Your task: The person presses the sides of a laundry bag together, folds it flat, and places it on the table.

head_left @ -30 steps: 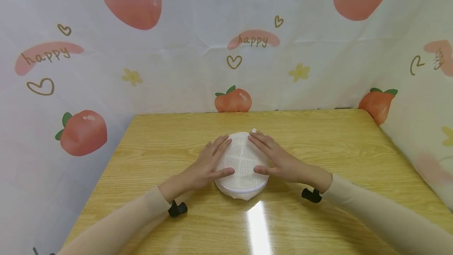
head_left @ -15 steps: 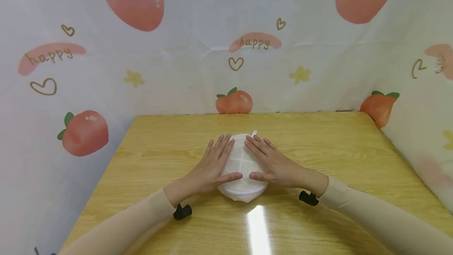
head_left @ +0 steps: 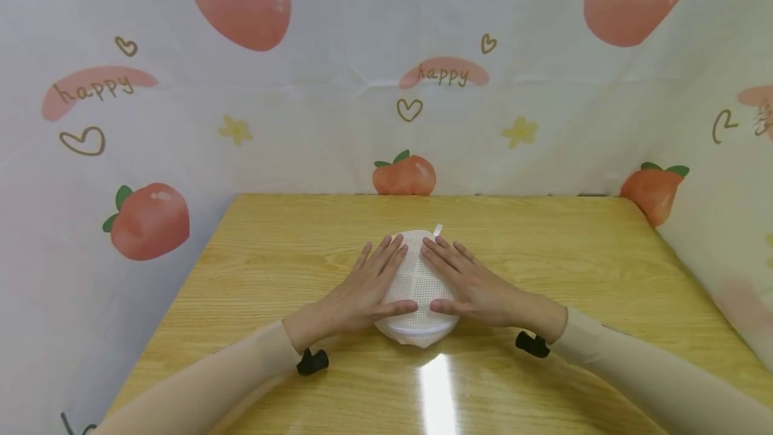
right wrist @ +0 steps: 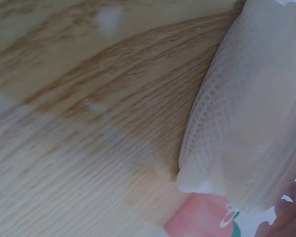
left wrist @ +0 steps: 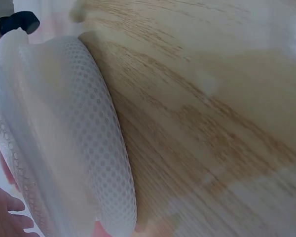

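Observation:
A white mesh laundry bag, rounded and puffed up, sits on the wooden table in the head view. From the left, my left hand rests on its top, fingers straight and pointing away, thumb stretched inward. My right hand lies the same way on the right side, the two thumb tips a small gap apart. A small white tag sticks out at the bag's far edge. Both wrist views show the mesh side of the bag, and a zipper pull hangs at its end in the right one.
The wood-grain table surrounds the bag, with a bright light reflection near the front. A white cloth with peach prints hangs behind and at both sides. Black wrist cameras sit below the wrists.
My hands have slid inward over the bag, so the thumbs are closer together than a second ago. The head view has also shifted slightly.

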The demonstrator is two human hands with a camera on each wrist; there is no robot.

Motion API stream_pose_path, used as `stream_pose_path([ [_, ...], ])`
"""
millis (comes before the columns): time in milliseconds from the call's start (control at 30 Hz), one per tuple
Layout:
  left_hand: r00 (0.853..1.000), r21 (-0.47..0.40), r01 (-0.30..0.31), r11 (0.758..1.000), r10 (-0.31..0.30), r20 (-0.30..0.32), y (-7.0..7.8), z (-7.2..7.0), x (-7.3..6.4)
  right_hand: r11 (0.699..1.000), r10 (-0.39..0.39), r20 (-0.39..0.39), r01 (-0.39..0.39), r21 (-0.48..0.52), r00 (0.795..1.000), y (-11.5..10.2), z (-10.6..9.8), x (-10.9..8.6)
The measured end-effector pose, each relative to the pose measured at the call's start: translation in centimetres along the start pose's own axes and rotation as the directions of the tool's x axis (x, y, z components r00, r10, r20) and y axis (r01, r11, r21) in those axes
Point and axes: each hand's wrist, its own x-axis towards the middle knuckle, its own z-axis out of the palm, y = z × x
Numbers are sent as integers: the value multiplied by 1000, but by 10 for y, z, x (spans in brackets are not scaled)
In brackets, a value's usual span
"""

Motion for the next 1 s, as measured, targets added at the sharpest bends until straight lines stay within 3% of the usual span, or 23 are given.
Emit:
stream_pose_path([
  [500,1000,32,7,999,-8,25,-5,7,-1,1000,6,-1,-6,26,1000,5,9,-1],
  [1000,989,33,49,998,-53,136,-16,15,2,998,30,126,-37,53,992,14,20,5],
])
